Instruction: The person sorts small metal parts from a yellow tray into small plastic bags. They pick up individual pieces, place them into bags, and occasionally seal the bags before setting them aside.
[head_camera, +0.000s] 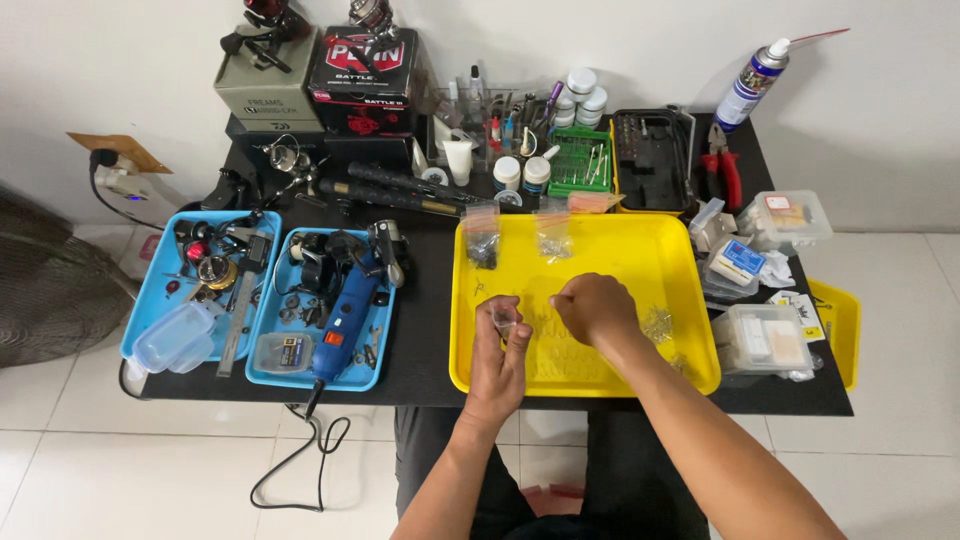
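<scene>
We see a small clear plastic bag (503, 318) pinched between the fingers of the left hand (499, 352), held just above the yellow tray (640, 245). It looks light, limp and slippery, best gripped at its top edge. The right hand (592, 308) is curled into a loose fist beside it; whether it pinches anything we cannot tell. The tray's raised rim bounds the work; blue trays (160, 275) and clear boxes (768, 338) crowd the black table (425, 300).

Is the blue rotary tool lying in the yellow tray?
No, the blue rotary tool lies in a blue tray left of the yellow tray.
</scene>
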